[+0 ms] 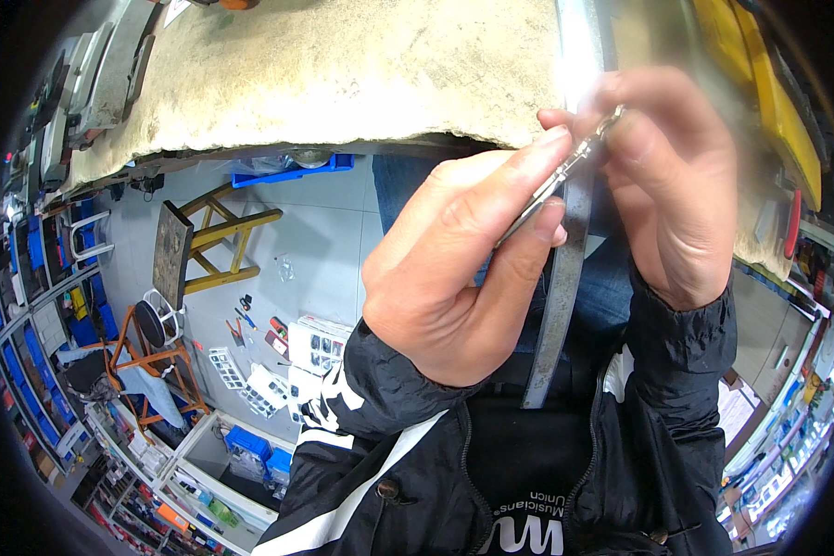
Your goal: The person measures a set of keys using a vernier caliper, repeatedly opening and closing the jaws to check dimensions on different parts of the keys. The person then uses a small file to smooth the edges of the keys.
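Observation:
My left hand (452, 257) pinches a slim, shiny metal part (563, 170) between thumb and fingers. The part has a flat blade-like body and a notched far end; its exact kind is unclear. At that far end, the thumb and forefinger of my right hand (674, 167) close around the tip, and motion blurs the fingers. Both hands are above the chipped front edge of a pale, worn workbench (361, 76). A long flat metal bar (559, 299) passes beneath the hands, from the bench top down over my lap.
A blue tray (295, 172) juts out below the bench edge. On the floor at left are a wooden stool (215, 243), pliers (235, 332) and white compartment trays (267, 389). Yellow objects (785, 111) are at the right. Shelves with blue bins (38, 389) line the left.

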Motion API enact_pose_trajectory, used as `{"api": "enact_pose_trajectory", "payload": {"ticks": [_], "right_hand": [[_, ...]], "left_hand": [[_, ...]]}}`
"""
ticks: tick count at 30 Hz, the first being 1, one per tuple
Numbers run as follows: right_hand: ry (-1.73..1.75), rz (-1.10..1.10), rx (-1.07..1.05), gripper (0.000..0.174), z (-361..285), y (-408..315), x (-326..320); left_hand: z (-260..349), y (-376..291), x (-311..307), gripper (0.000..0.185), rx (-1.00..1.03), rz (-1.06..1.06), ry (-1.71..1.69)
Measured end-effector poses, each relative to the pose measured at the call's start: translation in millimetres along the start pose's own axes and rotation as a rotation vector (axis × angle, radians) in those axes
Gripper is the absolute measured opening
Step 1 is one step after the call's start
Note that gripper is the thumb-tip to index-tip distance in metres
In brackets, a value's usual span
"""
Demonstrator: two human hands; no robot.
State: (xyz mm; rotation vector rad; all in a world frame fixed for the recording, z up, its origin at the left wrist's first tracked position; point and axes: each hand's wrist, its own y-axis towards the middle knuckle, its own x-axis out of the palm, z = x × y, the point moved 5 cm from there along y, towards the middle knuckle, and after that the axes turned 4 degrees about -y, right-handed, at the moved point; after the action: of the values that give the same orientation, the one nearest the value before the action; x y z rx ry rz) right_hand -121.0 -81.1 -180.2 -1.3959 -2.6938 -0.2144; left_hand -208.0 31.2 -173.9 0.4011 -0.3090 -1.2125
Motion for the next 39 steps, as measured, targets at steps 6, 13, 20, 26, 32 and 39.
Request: {"api": "enact_pose_trajectory", "payload": {"ticks": [6,13,20,26,32,39], "right_hand": [[-0.011,0.009,0.017,0.023,-0.4,-0.4,2.0],[-0.063,0.001,0.05,0.023,-0.8,0.7,1.6],[-0.047,0.004,0.093,0.024,0.1,0.8,2.1],[-0.072,0.001,0.055,0.024,1.1,1.5,1.7],[-0.057,-0.009,0.08,0.024,1.7,1.5,1.2],[-0.069,-0.006,0.134,0.027,3.1,1.8,0.1]], "left_hand": [[-3.1,-0.5,-0.8,0.029,-0.085,0.009,-0.114],[-5.1,-0.9,0.6,0.032,-0.221,0.059,-0.26],[-5.8,-2.9,1.3,0.032,-0.24,0.075,-0.295],[-6.0,-2.5,1.7,0.032,-0.241,0.065,-0.302],[-7.3,-3.7,1.8,0.03,-0.274,0.069,-0.361],[-9.4,-4.6,4.2,0.031,-0.377,0.106,-0.417]]}}
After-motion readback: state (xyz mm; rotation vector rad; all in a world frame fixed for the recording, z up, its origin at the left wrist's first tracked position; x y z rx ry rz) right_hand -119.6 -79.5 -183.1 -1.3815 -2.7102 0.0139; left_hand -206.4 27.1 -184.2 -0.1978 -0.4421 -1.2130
